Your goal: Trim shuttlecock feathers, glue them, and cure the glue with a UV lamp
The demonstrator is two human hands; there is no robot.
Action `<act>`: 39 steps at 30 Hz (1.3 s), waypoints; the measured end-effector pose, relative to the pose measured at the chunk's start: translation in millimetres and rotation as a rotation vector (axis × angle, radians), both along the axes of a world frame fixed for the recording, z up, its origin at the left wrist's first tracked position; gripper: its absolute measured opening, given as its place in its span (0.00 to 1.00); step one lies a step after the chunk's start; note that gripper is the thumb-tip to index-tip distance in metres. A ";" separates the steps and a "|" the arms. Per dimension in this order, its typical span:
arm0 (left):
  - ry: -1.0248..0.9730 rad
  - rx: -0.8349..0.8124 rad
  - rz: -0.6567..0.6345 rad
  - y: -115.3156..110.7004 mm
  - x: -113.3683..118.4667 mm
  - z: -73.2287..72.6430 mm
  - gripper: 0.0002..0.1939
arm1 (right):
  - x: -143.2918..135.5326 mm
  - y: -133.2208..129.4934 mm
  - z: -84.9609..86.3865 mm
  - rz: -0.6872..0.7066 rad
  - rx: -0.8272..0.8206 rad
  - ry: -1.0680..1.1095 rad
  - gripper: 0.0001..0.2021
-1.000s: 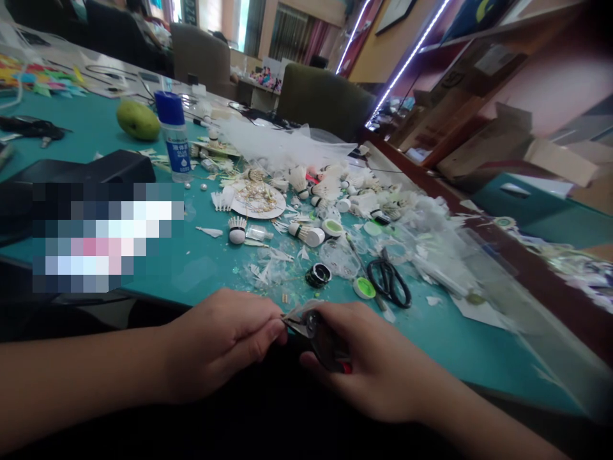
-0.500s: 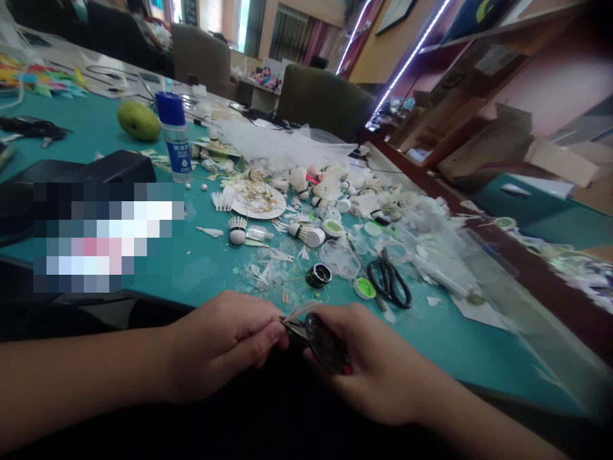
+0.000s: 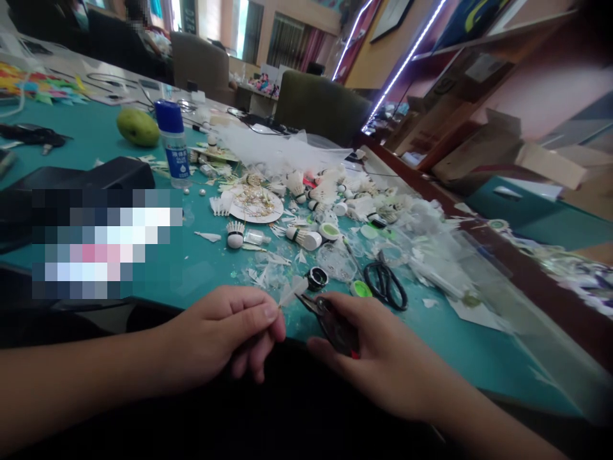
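Between thumb and fingers, my left hand pinches a small white feather piece that points up and to the right. My right hand is wrapped round dark pliers with a bit of red on the handle. The tips of the pliers are close beside the feather; whether they touch it I cannot tell. Just beyond the hands lie a black ring-shaped pot, a green lid and black scissors.
The green table bears several shuttlecocks, a paper plate with gold bits, a glue bottle, a green fruit and plastic wrapping. A black case is at left. Chairs stand behind.
The pliers have moved off my left hand's fingertips to the right. The feather piece now stands out more upright from my left hand, whose lower fingers have loosened.
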State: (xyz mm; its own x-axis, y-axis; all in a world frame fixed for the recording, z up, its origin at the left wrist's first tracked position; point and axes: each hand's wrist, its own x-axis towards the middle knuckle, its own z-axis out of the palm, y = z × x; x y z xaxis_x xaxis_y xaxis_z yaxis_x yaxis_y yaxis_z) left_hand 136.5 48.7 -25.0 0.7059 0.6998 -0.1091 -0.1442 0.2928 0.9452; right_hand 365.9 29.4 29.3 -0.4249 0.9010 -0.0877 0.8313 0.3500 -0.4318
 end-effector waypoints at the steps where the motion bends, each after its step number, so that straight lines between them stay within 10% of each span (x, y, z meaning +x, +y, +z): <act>1: -0.031 -0.045 0.008 -0.1 0.6 0.1 0.17 | 1.5 1.4 0.5 -0.025 0.007 -0.009 0.10; 16: -0.072 -0.255 0.055 0.4 1.5 4.3 0.15 | 77.6 74.1 -16.5 -0.472 0.363 0.037 0.34; 33: 0.251 0.041 0.142 -7.1 0.3 9.9 0.17 | 119.7 100.1 -45.8 -0.583 0.467 -0.307 0.29; 39: 0.433 0.433 0.126 -9.2 -0.4 15.0 0.20 | 104.8 91.6 -32.1 -0.525 0.575 -0.268 0.19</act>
